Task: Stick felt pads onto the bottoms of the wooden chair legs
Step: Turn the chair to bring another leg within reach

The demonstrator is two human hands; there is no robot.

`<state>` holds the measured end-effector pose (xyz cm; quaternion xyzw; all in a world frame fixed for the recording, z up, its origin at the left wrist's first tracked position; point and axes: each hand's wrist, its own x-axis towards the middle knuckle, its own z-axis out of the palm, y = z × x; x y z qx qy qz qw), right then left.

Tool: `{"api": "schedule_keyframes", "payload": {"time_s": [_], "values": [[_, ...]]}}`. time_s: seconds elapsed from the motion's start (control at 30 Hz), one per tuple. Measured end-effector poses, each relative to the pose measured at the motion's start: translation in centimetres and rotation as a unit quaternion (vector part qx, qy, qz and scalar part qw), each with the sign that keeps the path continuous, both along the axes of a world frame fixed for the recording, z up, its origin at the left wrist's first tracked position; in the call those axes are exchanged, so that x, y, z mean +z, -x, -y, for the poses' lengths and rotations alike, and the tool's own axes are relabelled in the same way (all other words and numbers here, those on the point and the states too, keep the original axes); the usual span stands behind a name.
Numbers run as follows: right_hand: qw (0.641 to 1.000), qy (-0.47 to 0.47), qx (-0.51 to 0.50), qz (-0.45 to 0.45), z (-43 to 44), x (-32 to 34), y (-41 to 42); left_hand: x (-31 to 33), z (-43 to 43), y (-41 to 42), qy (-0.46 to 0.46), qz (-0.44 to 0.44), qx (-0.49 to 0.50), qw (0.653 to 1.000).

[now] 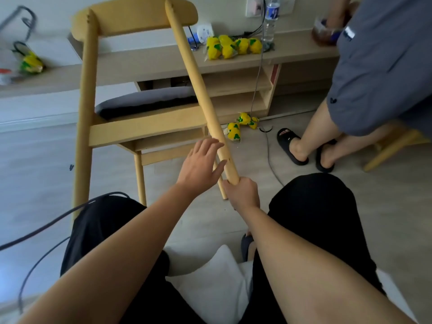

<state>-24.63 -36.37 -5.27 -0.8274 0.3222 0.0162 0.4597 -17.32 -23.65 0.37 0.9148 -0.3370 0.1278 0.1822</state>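
A light wooden chair [140, 127] with a grey seat cushion [145, 100] is tipped toward me, its back legs pointing at my lap. My right hand [242, 195] is closed around the bottom end of the right back leg [203, 106], covering the tip. My left hand [201, 163] is open with fingers spread, resting against the side of that same leg just above my right hand. The left back leg [83, 127] runs down to my left knee. No felt pad is visible; whether one is under my right hand I cannot tell.
A low wooden shelf unit [292, 52] holds yellow packets [233, 46] and a water bottle [271, 19]. More yellow packets [243, 126] lie on the floor. Another person in black sandals [294, 146] stands at right. Cables [268, 150] trail across the floor.
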Motion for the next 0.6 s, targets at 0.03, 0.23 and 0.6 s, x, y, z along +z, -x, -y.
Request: {"api": "schedule_keyframes", "payload": {"time_s": [0.03, 0.23, 0.6], "values": [[1.000, -0.001, 0.001, 0.001, 0.0, -0.2, 0.4, 0.1, 0.6, 0.0, -0.006, 0.020, 0.004, 1.000], [1.000, -0.010, -0.002, -0.004, -0.1, -1.1, 2.3, 1.5, 1.0, -2.4, -0.078, 0.016, 0.122, 0.989], [1.000, 0.015, -0.001, 0.005, -0.2, -1.9, 2.5, 2.5, -2.3, -10.2, -0.105, -0.104, 0.227, 0.963]]}}
